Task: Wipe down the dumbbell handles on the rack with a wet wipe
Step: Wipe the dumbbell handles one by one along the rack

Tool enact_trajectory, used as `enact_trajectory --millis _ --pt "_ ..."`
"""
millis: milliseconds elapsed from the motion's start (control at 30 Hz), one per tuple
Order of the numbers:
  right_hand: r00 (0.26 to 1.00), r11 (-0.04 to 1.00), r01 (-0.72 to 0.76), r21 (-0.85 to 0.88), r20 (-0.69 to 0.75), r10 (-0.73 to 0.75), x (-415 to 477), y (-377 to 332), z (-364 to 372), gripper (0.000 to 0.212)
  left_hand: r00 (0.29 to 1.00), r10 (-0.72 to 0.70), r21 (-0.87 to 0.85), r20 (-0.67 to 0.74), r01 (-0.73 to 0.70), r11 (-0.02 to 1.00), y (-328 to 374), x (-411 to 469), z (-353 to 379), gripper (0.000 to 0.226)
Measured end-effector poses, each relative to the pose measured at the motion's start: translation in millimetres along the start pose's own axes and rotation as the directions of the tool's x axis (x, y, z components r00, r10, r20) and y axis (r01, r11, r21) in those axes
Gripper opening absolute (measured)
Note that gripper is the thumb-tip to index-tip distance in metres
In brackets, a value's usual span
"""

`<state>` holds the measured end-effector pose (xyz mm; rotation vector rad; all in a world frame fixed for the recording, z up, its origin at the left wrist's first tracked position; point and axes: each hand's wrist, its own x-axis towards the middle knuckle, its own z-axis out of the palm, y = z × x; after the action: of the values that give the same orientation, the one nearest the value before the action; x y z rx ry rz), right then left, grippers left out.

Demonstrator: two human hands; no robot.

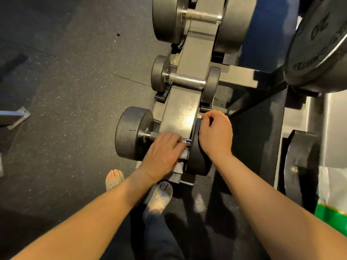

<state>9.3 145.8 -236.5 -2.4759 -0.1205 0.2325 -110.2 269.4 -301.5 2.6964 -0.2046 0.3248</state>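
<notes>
On the grey metal rack, the left hand is curling around the knurled steel handle of the near black rubber dumbbell, pressing a white wet wipe against it. The right hand is gripping its right head.

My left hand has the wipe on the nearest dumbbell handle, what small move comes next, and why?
Probably slide the left hand and wipe leftward along the handle toward the left head: bare knurled metal shows there, while the right hand grips the right head, steadying it.
</notes>
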Motion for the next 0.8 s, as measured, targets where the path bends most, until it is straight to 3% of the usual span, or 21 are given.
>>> enact_trajectory --millis 67,167,300,367,467,500,533,600,700,733,800 --pt "1.000 1.000 0.009 -0.003 -0.005 -0.009 0.2 -0.6 0.3 0.019 0.999 -0.050 -0.024 0.016 0.051 0.998 0.4 -4.6 -0.8 0.026" --pt "1.000 1.000 0.002 0.004 0.001 -0.002 0.5 -0.2 0.6 0.019 0.955 -0.295 -0.197 0.001 0.290 0.937 15.7 -22.5 -1.3 0.022" --pt "1.000 1.000 -0.010 0.005 0.008 0.010 0.9 -0.7 0.4 0.020 0.756 -0.637 -0.322 0.151 0.647 0.691 39.7 -40.2 8.0 0.046" --pt "1.000 1.000 -0.014 0.002 0.011 0.014 0.7 -1.7 -0.2 0.020 0.687 -0.695 -0.298 0.214 0.723 0.623 39.9 -41.4 14.5 0.047" --pt "1.000 1.000 -0.011 0.005 0.005 0.011 -0.3 -3.2 -1.5 0.021 0.655 -0.713 -0.247 0.252 0.756 0.607 35.0 -37.6 18.0 0.028" --pt "1.000 1.000 -0.011 0.003 0.004 0.011 -0.2 -3.0 -1.7 0.021 0.616 -0.740 -0.281 0.270 0.786 0.551 34.5 -36.1 15.8 0.021" --pt "1.000 1.000 -0.012 0.003 0.004 0.012 -0.2 -2.4 -1.5 0.021 0.553 -0.780 -0.356 0.294 0.820 0.447 35.2 -33.5 11.0 0.014" --pt "1.000 1.000 -0.009 0.004 0.007 0.009 -0.7 -2.1 -1.0 0.021 0.402 -0.836 -0.563 0.373 0.815 0.141 37.4 -27.4 -1.1 0.003" --pt "1.000 1.000 0.002 0.005 0.000 -0.002 -0.4 -1.0 -0.2 0.020 0.217 -0.724 -0.694 0.655 0.553 -0.461 47.5 -8.6 -11.4 0.011" --pt "1.000 1.000 0.006 0.003 -0.005 -0.006 -0.6 -0.7 -0.1 0.020 0.193 -0.676 -0.666 0.711 0.493 -0.560 51.5 -0.6 -11.1 0.015" --pt "1.000 1.000 0.016 -0.005 -0.014 -0.016 -0.5 -0.6 0.5 0.021 0.142 -0.646 -0.624 0.750 0.472 -0.622 60.1 16.3 -2.8 0.016"
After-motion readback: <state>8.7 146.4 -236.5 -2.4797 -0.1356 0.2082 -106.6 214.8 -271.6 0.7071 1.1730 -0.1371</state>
